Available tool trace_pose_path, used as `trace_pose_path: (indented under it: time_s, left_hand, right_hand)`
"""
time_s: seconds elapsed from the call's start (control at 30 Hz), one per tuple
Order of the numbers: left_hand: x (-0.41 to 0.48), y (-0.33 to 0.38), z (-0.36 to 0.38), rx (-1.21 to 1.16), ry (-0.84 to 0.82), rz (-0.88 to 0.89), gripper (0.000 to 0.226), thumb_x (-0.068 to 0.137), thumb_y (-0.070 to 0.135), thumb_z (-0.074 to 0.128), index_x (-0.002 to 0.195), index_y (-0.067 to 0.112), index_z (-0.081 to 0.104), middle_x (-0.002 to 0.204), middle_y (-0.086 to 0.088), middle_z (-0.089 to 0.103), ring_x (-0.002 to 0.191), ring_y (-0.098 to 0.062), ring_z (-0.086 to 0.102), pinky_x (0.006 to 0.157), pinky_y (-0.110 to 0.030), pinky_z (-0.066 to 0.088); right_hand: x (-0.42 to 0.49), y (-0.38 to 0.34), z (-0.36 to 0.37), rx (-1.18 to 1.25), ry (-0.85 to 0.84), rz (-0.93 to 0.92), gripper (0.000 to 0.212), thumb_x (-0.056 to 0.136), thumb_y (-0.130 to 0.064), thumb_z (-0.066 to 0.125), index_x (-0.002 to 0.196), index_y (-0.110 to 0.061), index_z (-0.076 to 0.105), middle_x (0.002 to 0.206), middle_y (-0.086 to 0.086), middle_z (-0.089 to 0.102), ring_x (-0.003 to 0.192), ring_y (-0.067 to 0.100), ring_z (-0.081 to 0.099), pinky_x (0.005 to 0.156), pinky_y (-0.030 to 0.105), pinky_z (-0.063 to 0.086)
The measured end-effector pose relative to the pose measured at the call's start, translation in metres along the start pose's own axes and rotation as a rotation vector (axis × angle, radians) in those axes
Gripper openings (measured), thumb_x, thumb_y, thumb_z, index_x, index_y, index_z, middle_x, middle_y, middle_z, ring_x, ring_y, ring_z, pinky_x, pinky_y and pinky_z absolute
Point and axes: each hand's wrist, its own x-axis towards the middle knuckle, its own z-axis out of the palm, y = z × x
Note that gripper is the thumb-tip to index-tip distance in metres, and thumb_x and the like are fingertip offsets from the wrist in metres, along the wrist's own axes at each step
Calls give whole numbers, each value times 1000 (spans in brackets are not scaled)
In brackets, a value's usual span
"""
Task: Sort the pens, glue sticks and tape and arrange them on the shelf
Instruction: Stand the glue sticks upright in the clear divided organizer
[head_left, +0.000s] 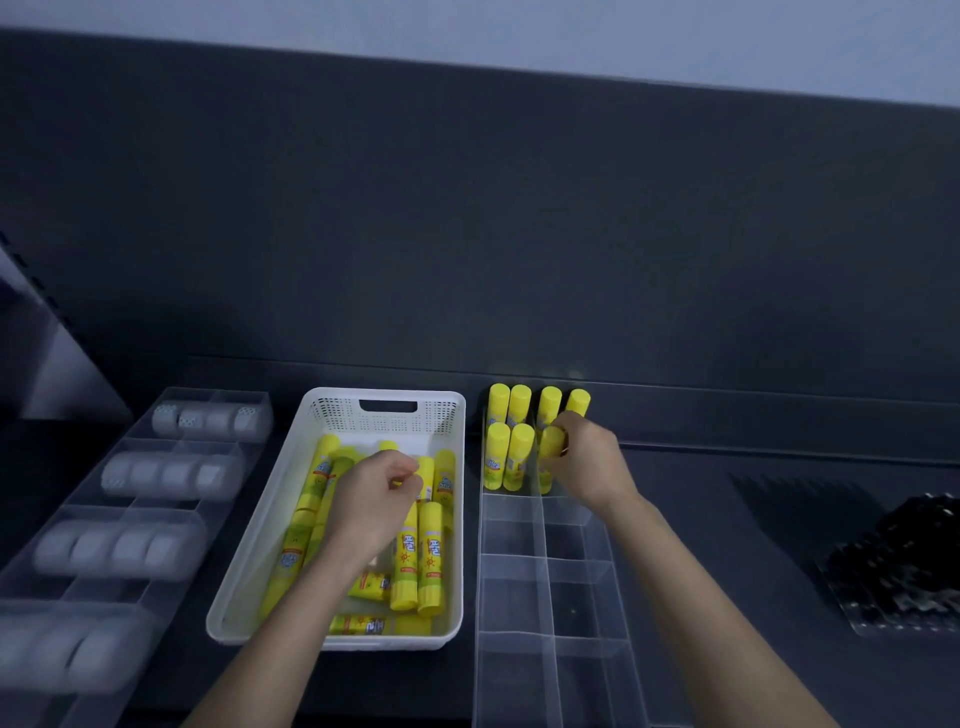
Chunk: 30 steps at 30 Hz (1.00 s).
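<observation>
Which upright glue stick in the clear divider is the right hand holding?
The front glue stick of the right column; only it has the right hand wrapped round it.

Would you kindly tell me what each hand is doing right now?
Left hand: curled over the white basket, grip unclear.
Right hand: grips a glue stick.

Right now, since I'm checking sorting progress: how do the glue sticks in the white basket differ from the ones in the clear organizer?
The basket glue sticks lie flat; the organizer glue sticks stand upright. The basket ones are jumbled in the white basket; the organizer ones stand in neat rows at the far end of the clear organizer, where the right hand grips one. Both sets are yellow.
</observation>
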Motion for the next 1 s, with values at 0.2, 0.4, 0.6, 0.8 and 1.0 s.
trace_pose_path:
  time_s: [0.2,0.4,0.6,0.8,1.0]
  left_hand:
    - [-12,5,-5,451,-233,-99,57,80,44,66,125,14,50,122,-8,53,109,-25,55,86,-31,47]
    - [-29,12,10,646,-330,-116,60,77,34,65,125,19,34,127,-8,32,105,-31,56,78,-37,50]
    - [-33,8,1,239,-132,-79,74,75,17,70,139,13,33,114,-7,55,89,-19,54,74,-29,45]
    - [-46,27,1,190,-164,245,86,78,12,65,149,23,18,141,-1,44,120,-20,48,82,-18,34]
    - [-48,22,9,67,-228,316,84,84,28,69,148,23,17,141,14,25,132,-2,27,97,-11,20]
  right_hand:
    - [-12,-1,-9,22,63,-14,32,83,0,56,115,-6,53,101,14,60,87,30,56,69,35,48]
    - [-45,-24,1,280,335,-89,33,87,0,56,118,-9,60,106,6,65,97,18,61,77,22,43]
    - [-64,-40,21,463,180,-69,19,86,-4,61,103,-10,66,86,-3,65,81,13,61,70,9,44]
    - [-67,-60,23,618,-139,-72,14,79,-21,75,88,-12,68,78,6,66,70,9,56,69,34,49]
    - [-70,-51,10,692,-63,-45,11,80,-16,74,81,-8,67,64,-5,59,58,5,50,58,21,42]
